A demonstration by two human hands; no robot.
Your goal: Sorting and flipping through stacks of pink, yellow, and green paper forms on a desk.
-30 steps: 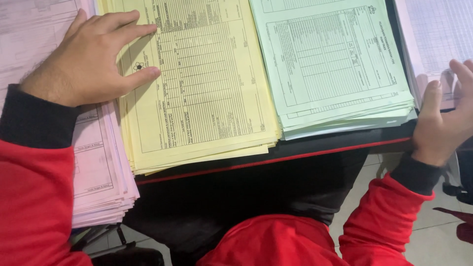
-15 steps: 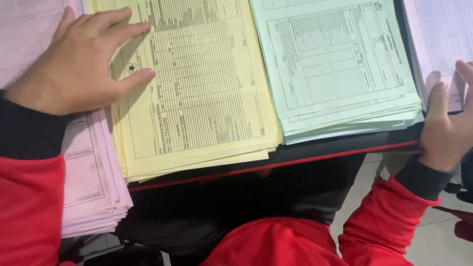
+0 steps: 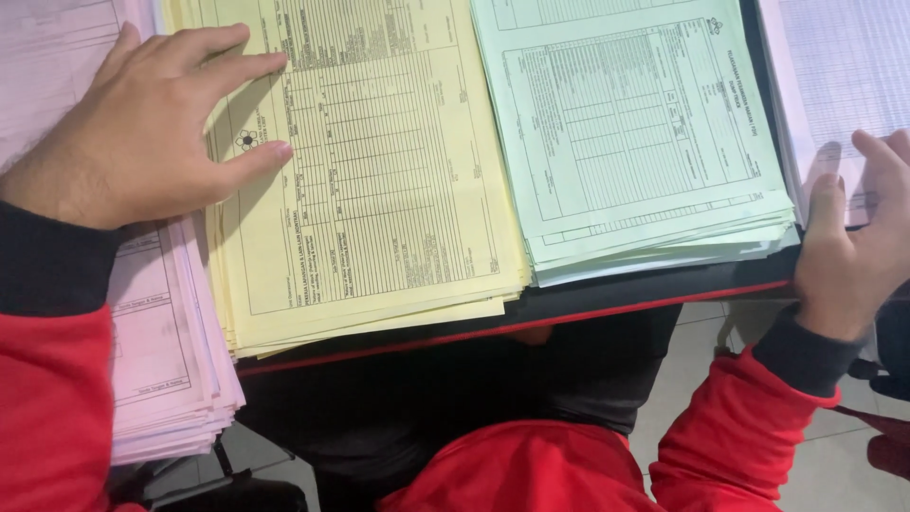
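My left hand [image 3: 142,133] lies flat and spread across the pink paper stack [image 3: 156,322] and yellow form stack [image 3: 379,190]. My right hand [image 3: 853,256] pinches white sheets [image 3: 834,76] at the desk's [image 3: 616,294] right edge. The overhanging pink stack could slide off the front-left corner.
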